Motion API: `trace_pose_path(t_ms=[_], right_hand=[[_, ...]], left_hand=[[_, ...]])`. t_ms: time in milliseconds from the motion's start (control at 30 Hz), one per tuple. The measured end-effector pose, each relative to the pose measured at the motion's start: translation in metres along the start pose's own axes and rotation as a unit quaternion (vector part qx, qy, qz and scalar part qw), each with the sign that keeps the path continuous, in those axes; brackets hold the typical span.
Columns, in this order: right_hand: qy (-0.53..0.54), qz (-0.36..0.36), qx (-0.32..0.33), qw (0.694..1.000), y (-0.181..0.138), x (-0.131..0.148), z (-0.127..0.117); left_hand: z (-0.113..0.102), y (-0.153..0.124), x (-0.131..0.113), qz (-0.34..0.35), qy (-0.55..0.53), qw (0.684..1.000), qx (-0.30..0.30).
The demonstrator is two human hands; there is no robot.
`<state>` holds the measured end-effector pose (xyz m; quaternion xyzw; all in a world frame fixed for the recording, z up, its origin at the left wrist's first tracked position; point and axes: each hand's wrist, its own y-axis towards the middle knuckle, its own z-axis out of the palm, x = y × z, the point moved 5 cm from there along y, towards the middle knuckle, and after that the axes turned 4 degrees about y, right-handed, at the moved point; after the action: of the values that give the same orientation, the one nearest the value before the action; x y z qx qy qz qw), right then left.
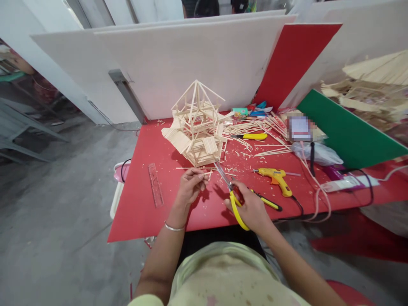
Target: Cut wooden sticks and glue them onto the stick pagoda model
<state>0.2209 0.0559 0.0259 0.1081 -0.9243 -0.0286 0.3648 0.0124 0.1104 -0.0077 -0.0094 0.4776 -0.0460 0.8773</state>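
Between the fingertips of my left hand (192,185) is a short wooden stick (208,173), held over the red tabletop. My right hand (250,207) is closed around the yellow handles of a pair of scissors (236,209). Its blades point away from me, up and left, with the tips near the base of a wooden stick model (196,127). That model looks like a small pavilion with a pointed open roof frame and stands upright behind both hands. Just right of my right hand lies a yellow and black utility knife (267,200).
On the red table (137,212), a clear ruler (155,185) lies left and a yellow glue gun (276,178) right, its cord trailing off the front edge. Yellow-handled pliers (255,136) rest among loose sticks (270,151). A white board (191,55) stands behind, a green board (344,131) at right.
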Motion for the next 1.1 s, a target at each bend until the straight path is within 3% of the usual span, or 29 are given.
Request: trace_pose_path(t_ms=[200,433,600,833,1100], right_hand=[[0.022,-0.062,-0.006,0.998,0.004,0.009,0.005],[-0.025,-0.008,0.044,0.999,0.009,0.01,0.004],[-0.08,-0.038,0.035,0.995,0.008,0.01,0.003],[-0.039,-0.03,0.078,0.996,0.005,0.011,-0.002],[-0.053,-0.037,0.08,0.995,0.007,0.012,0.0]], left_hand=[[0.005,0.002,0.003,0.022,-0.007,1.0,0.009],[0.006,-0.001,0.006,0.038,0.096,0.994,0.019],[0.009,-0.003,0.0,0.075,0.186,0.98,0.021],[0.015,-0.006,-0.005,0.116,0.24,0.963,0.047],[0.012,-0.005,-0.005,0.113,0.269,0.956,0.04]])
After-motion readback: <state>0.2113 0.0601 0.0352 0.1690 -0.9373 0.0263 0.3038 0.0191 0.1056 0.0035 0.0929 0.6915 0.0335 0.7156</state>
